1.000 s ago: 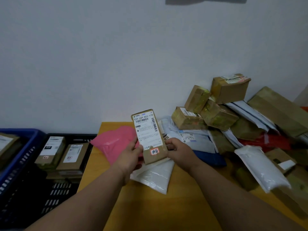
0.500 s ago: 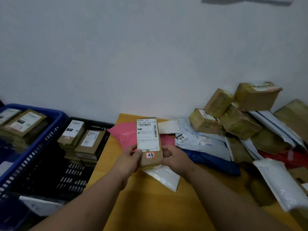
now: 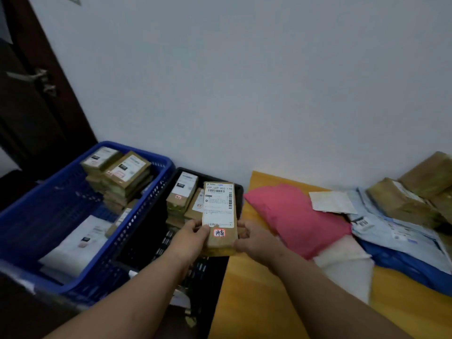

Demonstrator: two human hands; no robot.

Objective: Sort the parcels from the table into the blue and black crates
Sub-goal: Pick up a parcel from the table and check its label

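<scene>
While held upright over black crate (image 3: 234,192), brown parcel (image 3: 219,217) was pinched by left hand (image 3: 192,234) and right hand (image 3: 254,238); blue crate (image 3: 151,189) beside.

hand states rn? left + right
Left hand: holding the parcel by its left edge.
Right hand: holding the same parcel by its right edge.

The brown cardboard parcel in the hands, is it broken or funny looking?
The brown cardboard parcel looks whole. Only oddity: a small red-edged sticker with handwritten characters sits below its white label.
</scene>
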